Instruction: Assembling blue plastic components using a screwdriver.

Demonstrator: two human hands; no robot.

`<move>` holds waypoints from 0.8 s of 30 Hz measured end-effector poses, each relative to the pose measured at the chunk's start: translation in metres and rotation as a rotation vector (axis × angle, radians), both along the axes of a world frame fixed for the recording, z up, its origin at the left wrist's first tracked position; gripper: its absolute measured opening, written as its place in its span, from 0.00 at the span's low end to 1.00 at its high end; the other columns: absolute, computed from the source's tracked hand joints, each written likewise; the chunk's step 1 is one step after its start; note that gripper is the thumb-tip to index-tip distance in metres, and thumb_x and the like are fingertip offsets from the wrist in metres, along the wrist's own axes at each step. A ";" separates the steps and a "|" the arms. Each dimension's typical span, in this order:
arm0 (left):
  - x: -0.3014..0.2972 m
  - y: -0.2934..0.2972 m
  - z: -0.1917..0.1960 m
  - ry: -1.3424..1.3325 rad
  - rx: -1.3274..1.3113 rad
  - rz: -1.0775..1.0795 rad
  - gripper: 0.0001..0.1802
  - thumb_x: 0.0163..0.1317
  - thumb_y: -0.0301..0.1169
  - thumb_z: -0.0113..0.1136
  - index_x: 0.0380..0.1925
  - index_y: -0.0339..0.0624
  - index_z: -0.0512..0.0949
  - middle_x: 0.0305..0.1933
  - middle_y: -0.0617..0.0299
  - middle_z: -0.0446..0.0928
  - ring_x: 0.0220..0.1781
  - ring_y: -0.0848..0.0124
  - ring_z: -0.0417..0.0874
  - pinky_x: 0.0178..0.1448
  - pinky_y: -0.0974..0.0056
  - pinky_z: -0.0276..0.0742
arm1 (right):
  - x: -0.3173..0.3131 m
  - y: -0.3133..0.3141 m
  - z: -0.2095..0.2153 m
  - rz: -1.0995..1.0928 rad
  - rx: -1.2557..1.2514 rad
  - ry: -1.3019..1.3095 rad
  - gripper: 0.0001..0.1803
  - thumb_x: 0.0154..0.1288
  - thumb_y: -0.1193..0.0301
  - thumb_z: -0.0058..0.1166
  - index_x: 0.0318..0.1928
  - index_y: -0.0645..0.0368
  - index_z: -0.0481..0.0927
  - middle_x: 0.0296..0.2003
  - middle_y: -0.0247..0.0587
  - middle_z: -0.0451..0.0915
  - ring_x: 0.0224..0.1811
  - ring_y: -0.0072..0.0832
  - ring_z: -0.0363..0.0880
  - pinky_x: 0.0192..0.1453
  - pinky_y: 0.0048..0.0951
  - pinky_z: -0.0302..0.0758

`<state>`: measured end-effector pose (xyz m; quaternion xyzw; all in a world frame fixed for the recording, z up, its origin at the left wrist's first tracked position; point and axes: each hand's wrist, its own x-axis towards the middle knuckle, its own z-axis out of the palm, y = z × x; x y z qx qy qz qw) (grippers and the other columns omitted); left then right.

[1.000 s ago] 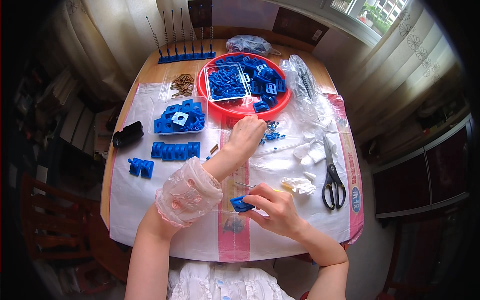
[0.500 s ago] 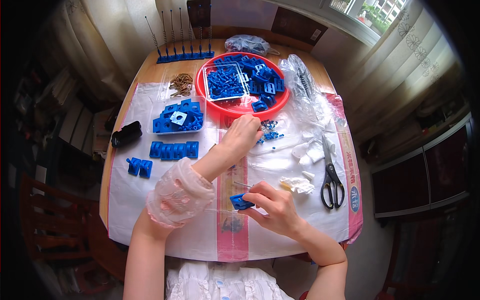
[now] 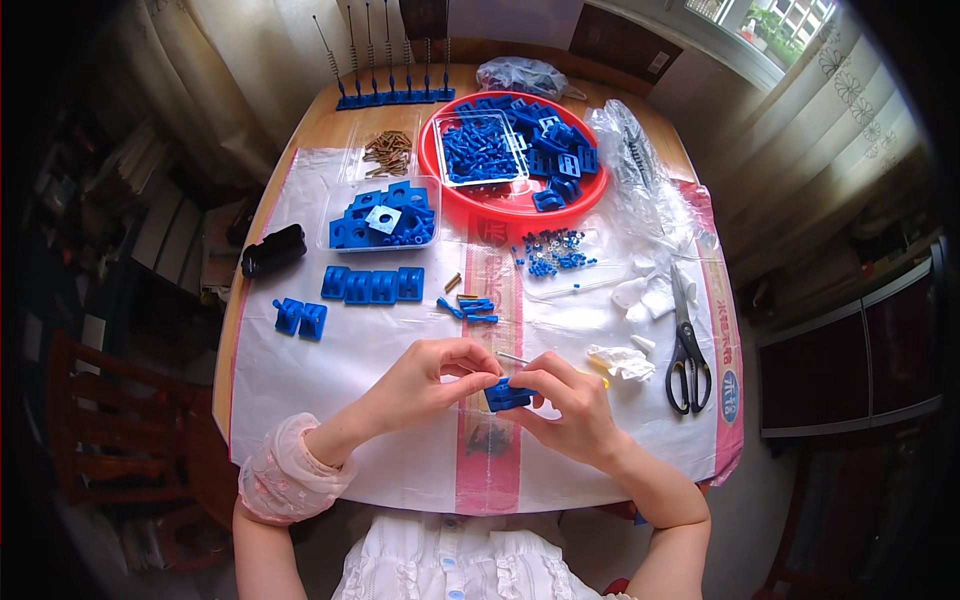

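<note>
Over bare white sheet [image 3: 350, 360] near the table edge, left hand [image 3: 425, 385] and right hand [image 3: 570, 405] pinched shut together on small blue part [image 3: 507, 394]; scissors [image 3: 688, 345] well apart.

We are seeing daylight entering from the window [image 3: 790, 25] at upper right, brightly lighting the white plastic sheet [image 3: 340, 350]. Fisheye bending is curving edges, and corners are darkening heavily.
</note>
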<state>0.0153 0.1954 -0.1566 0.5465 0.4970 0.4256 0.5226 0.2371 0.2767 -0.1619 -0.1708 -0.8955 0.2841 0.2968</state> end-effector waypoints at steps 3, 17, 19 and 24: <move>0.005 -0.002 -0.011 -0.039 -0.011 0.002 0.08 0.70 0.26 0.62 0.45 0.32 0.82 0.43 0.59 0.85 0.47 0.73 0.86 0.55 0.67 0.82 | -0.001 -0.001 -0.001 -0.002 0.005 -0.010 0.21 0.48 0.72 0.78 0.43 0.56 0.84 0.34 0.35 0.81 0.27 0.24 0.83 0.28 0.24 0.79; 0.017 -0.007 -0.025 -0.057 0.010 0.143 0.08 0.68 0.22 0.62 0.45 0.32 0.85 0.42 0.57 0.87 0.45 0.72 0.88 0.51 0.67 0.86 | 0.002 -0.001 -0.004 -0.040 -0.019 -0.084 0.20 0.50 0.67 0.74 0.43 0.55 0.81 0.35 0.36 0.77 0.30 0.34 0.82 0.31 0.34 0.77; 0.017 -0.007 -0.023 -0.030 0.039 0.139 0.09 0.68 0.21 0.62 0.46 0.32 0.85 0.43 0.56 0.87 0.45 0.72 0.88 0.51 0.66 0.87 | 0.001 -0.001 -0.004 -0.036 -0.005 -0.078 0.20 0.49 0.67 0.74 0.43 0.55 0.81 0.34 0.35 0.77 0.30 0.34 0.81 0.31 0.34 0.76; 0.018 -0.008 -0.023 -0.011 0.078 0.133 0.09 0.67 0.21 0.63 0.46 0.33 0.86 0.44 0.56 0.87 0.46 0.71 0.88 0.51 0.66 0.87 | 0.000 -0.001 -0.004 -0.068 -0.021 -0.087 0.18 0.49 0.68 0.77 0.40 0.55 0.84 0.31 0.33 0.80 0.27 0.24 0.83 0.27 0.26 0.78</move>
